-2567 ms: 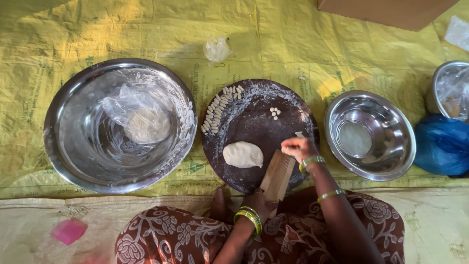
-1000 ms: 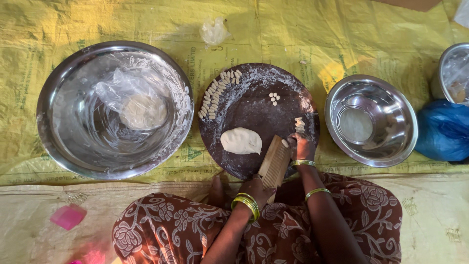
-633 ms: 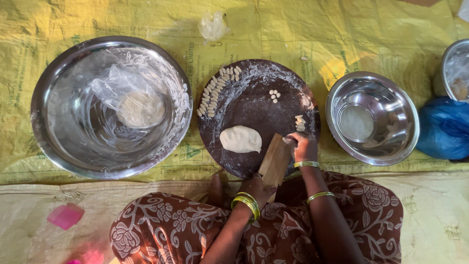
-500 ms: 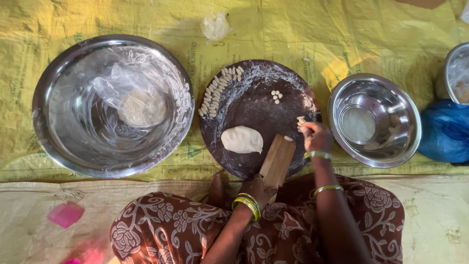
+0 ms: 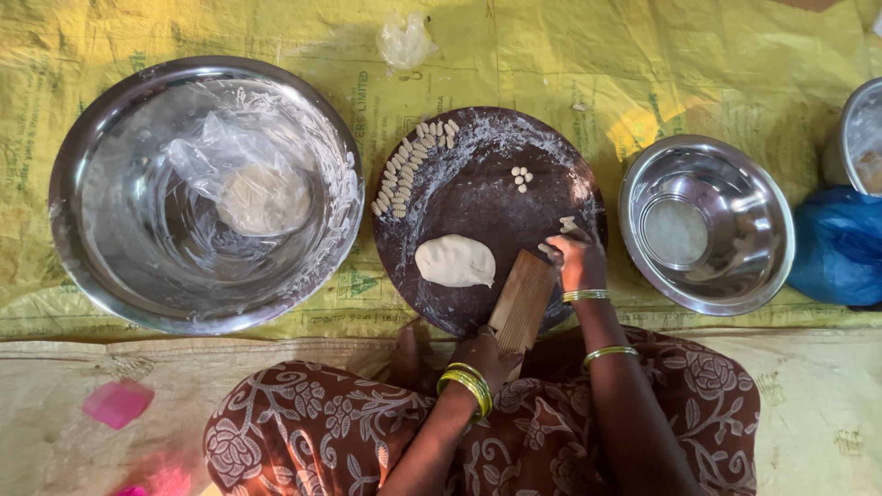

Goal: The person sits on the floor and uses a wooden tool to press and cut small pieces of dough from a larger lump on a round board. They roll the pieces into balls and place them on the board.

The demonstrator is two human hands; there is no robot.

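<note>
Two hands at a floured board, with steel bowls to either side

Far left on the pale mat lies a pink scrap (image 5: 117, 402), well apart from the work. Above it, on the yellow sheet (image 5: 276, 37), stands a wide steel basin (image 5: 73, 184); a crumpled clear plastic wrap (image 5: 197, 152) inside it holds a pale lump of dough (image 5: 266, 197). Beyond the basin's far rim, a small crumpled plastic bag (image 5: 406, 39) rests on the sheet.

At the middle sits a dark round board (image 5: 478, 197) dusted with flour. Along its upper left edge runs a curved row of small shaped dough pieces (image 5: 404, 170), and a little cluster of dough balls (image 5: 521, 176) lies apart toward the upper right. A flattened oval of dough (image 5: 455, 261) rests on the near half of the board.

The left hand (image 5: 487, 354), with yellow bangles at the wrist, is closed around the near end of a ridged wooden paddle (image 5: 524, 298), which leans tilted over the board's near rim, just beside the oval of dough. The right hand (image 5: 579, 262) rests on the board's right edge, just beside the paddle's far end, fingers curled down onto a few small dough bits (image 5: 567, 223); whether it pinches one cannot be told.

Right of the board stands a smaller steel bowl (image 5: 661, 174), then a blue plastic bag (image 5: 841, 243) and the rim of another steel vessel (image 5: 850, 129) at the frame's edge
</note>
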